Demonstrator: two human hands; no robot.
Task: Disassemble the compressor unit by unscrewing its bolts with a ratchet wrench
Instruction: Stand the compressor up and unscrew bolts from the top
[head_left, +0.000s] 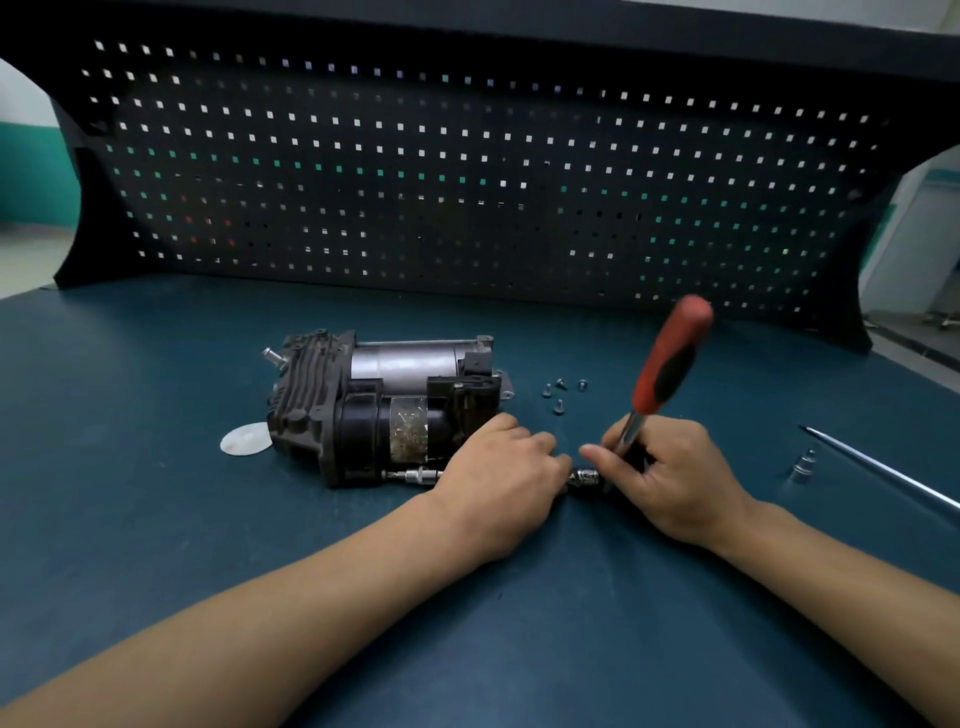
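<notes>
Head view: four bolts (559, 406) lay out beside the compressor (384, 405) on the bench (156, 493), unit not yet apart, your left hand (498, 483) gripping the extension (415, 475), right hand (670, 478) gripping the ratchet (670, 358).

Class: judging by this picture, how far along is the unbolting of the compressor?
Done: four loose bolts lie right of the compressor. In hand: the right hand holds the ratchet wrench, the left hand grips its extension bar set against the compressor's lower front. Left: the casing looks still assembled, so likely more bolts.
</notes>
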